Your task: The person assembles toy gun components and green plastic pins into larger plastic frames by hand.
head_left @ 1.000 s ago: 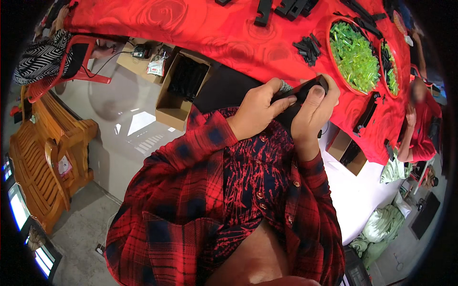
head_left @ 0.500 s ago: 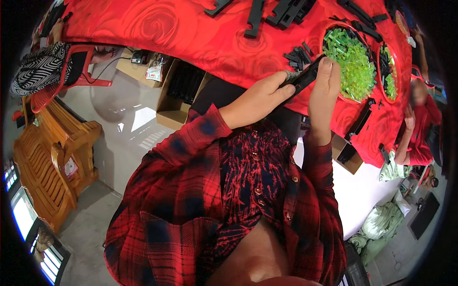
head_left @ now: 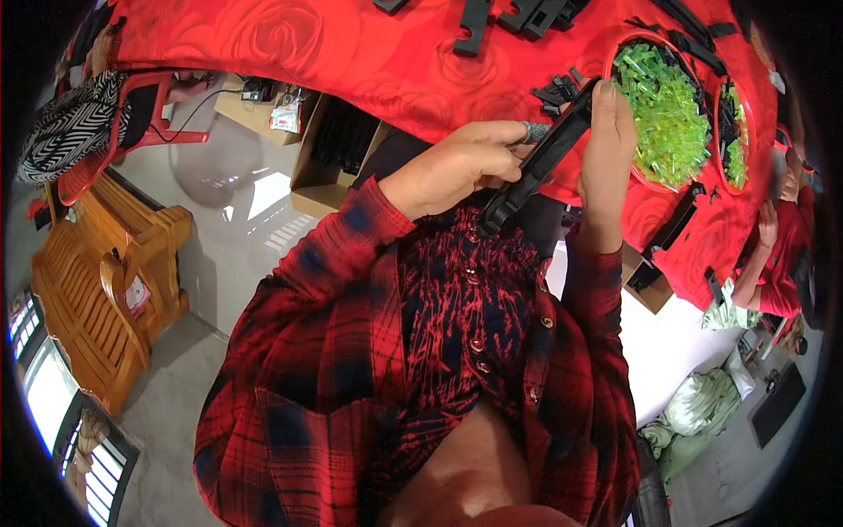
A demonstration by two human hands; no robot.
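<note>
A long black plastic part [head_left: 542, 162] is held slantwise over the near edge of the red table. My right hand [head_left: 608, 145] grips its upper end, with the thumb lying along it. From the other side, my left hand [head_left: 465, 165] has its curled fingers against the part's middle; something grey covers a fingertip [head_left: 534, 132]. Just beyond the hands lie small black pieces [head_left: 558, 92] in a loose heap. To the right of my right hand stands a red-rimmed basin [head_left: 660, 119] heaped with small yellow-green translucent pieces.
Further black long parts [head_left: 474, 26] lie on the red tablecloth [head_left: 369, 53]. A smaller bowl [head_left: 736, 145] holds green and black pieces. Left of me are an open cardboard box [head_left: 327, 167] of black parts and a wooden bench [head_left: 97, 290]. Another person [head_left: 781, 237] sits at the right.
The black part has turned to show its broad, recessed side, and its lower end has swung toward me. My left fingers have shifted from gripping its edge to curling against its middle.
</note>
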